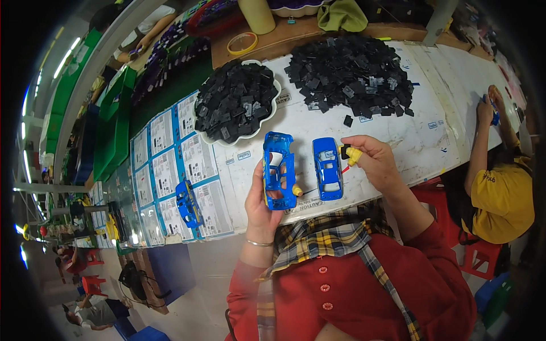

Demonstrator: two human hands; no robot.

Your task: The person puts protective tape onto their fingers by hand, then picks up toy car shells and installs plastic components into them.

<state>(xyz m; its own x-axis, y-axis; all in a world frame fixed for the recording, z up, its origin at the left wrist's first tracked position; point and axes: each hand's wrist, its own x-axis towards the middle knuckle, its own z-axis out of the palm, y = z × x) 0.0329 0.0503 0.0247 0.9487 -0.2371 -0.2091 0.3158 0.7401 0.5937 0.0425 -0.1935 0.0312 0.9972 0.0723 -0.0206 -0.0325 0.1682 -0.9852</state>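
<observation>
White scalloped bowl (276, 101) stood on the table (387, 142), heaped to the rim with flat black pieces (234, 96), too many to count. Second container, another white scalloped bowl (301, 10), was cut by the upper edge; purple items in it, number not clear. Green crate (112, 128) at the left, contents could not be told. A large loose heap (352, 77) of the same black pieces lay on the table to the right of the full bowl, uncounted, with one stray piece (348, 120) just below it. Blue toy car bodies near the person: three. The first, a held shell (289, 165), sat in the left hand (258, 207), whose grip was curled around it from beneath, above the near part of the table. The second, a resting shell (328, 170), lay on the table between the two hands, roof up. The third, a far-left shell (188, 204), lay on printed sheets (187, 162), well apart. Right hand (380, 165): grip narrow, fingertips pinching one small black part (344, 151) beside the resting shell; yellow finger cover (354, 156) seen there. One yellow tape ring (243, 52) lay beyond the full bowl.
</observation>
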